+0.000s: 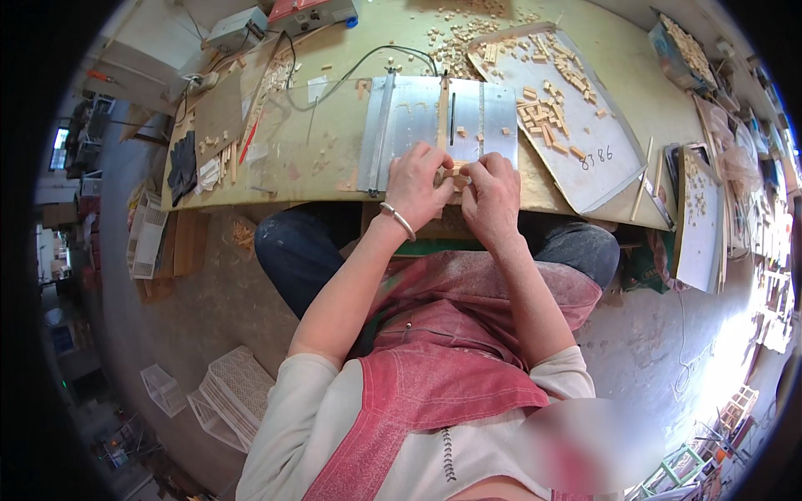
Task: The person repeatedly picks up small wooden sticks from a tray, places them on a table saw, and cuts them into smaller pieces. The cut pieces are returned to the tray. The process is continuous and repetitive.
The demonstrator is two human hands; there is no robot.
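Small pale wooden blocks (457, 177) are pinched between fingers of left hand (416, 189) and right hand (491, 194) over the smooth metal saw table (418, 117).

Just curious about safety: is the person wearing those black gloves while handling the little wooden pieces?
No, both hands are bare; the black gloves lie on the workbench's left end.

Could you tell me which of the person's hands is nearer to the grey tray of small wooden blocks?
Right. The right hand sits just left of and below the grey tray; the left hand lies farther left, beyond the right hand.
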